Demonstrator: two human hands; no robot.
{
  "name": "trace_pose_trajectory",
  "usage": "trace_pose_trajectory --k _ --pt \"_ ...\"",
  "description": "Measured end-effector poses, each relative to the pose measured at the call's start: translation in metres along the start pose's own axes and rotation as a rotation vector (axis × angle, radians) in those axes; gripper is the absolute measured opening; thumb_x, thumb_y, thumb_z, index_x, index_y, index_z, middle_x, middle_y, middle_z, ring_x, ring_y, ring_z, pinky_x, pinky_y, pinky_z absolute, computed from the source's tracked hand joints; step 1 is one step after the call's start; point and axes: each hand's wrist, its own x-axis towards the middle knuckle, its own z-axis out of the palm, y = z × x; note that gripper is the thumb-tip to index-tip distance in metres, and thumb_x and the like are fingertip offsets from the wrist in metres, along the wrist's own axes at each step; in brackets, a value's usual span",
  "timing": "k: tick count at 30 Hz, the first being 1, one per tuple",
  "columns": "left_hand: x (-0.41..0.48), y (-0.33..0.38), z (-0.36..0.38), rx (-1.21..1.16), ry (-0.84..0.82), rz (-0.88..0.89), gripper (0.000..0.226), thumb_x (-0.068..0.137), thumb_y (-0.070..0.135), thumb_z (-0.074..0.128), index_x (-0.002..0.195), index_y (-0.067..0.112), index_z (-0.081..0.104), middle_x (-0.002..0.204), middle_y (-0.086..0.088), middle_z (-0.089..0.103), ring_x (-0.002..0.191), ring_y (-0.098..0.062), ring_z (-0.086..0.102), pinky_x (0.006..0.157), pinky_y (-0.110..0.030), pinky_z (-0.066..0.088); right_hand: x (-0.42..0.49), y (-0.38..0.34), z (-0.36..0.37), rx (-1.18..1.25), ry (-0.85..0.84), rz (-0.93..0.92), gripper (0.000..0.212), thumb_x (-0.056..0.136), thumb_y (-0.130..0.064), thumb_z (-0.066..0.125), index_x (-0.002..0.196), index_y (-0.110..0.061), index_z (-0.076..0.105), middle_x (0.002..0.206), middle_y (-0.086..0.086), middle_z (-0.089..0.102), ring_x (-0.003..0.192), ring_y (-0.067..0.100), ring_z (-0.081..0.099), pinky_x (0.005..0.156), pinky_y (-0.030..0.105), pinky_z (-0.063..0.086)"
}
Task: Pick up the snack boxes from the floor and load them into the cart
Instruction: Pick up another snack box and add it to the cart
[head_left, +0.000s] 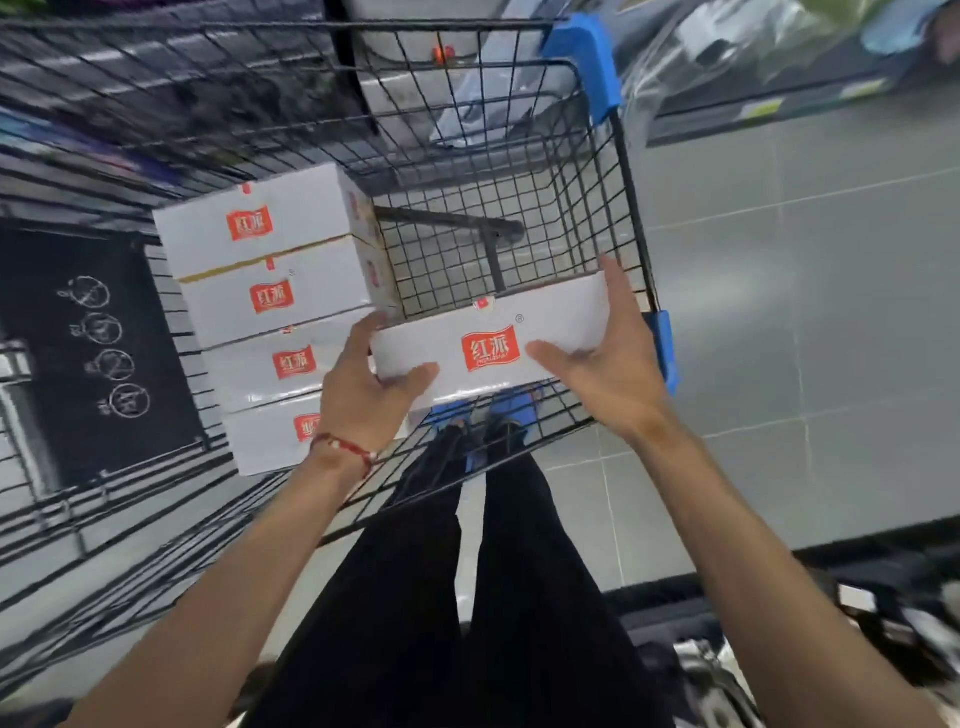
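Observation:
I hold a white snack box (491, 340) with a red logo over the near right part of the black wire cart (587, 218). My left hand (363, 384) grips its left end, thumb curled over the front face. My right hand (608, 358) grips its right end, fingers along the side and thumb on the front. Several identical white boxes (270, 312) stand in a row along the cart's left side. The cart's right half shows bare wire mesh.
Blue plastic corner guards (589, 62) cap the cart's right edge. Grey tiled floor (805, 312) spreads to the right. A black panel with chalk-like circles (98, 343) stands at the left. Dark shelving and goods (779, 644) lie at the lower right. My legs stand behind the cart.

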Motion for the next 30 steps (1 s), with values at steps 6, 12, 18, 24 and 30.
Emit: trace_pose_trajectory --k 6,12,18,24,30 --pt "0.017 -0.029 0.025 0.190 -0.067 -0.084 0.061 0.082 0.032 0.078 0.137 0.021 0.051 0.131 -0.005 0.063 0.117 -0.026 0.060 0.102 -0.039 0.049 0.021 0.020 0.007 -0.230 -0.145 0.048 0.112 0.082 -0.021 0.087 0.165 -0.027 0.012 0.162 0.003 0.033 0.145 0.020 0.036 0.111 0.025 0.029" --pt "0.039 -0.043 0.040 0.471 -0.164 0.001 0.048 0.092 0.032 0.065 0.137 0.019 0.054 0.140 -0.008 0.058 0.122 -0.028 0.058 0.104 -0.037 0.046 0.049 0.032 0.014 -0.489 -0.314 0.120 0.084 0.084 -0.019 0.083 0.154 -0.024 0.038 0.151 0.010 0.030 0.128 0.033 0.053 0.109 0.033 0.042" --pt "0.059 -0.032 0.039 0.804 -0.251 0.099 0.043 0.094 0.035 0.057 0.136 0.026 0.056 0.129 -0.011 0.064 0.113 -0.032 0.061 0.094 -0.040 0.051 0.070 0.030 0.015 -0.593 -0.392 0.143 0.075 0.083 -0.016 0.083 0.147 -0.022 0.044 0.143 0.008 0.035 0.124 0.033 0.054 0.094 0.026 0.039" --pt "0.083 -0.020 0.035 0.951 -0.364 0.168 0.043 0.092 0.061 0.048 0.125 0.039 0.063 0.118 -0.007 0.062 0.115 -0.026 0.056 0.092 -0.036 0.047 0.063 0.035 0.011 -0.610 -0.392 0.142 0.072 0.087 -0.027 0.079 0.149 -0.030 0.042 0.148 0.005 0.037 0.122 0.032 0.056 0.095 0.033 0.044" --pt "0.085 -0.034 0.060 0.753 -0.598 0.175 0.082 0.080 0.070 0.065 0.147 0.032 0.036 0.130 0.000 0.065 0.121 -0.029 0.057 0.110 -0.040 0.040 0.046 0.034 0.014 -0.568 -0.330 0.147 0.081 0.096 -0.029 0.069 0.161 -0.034 0.022 0.165 0.005 0.026 0.136 0.035 0.049 0.107 0.045 0.044"
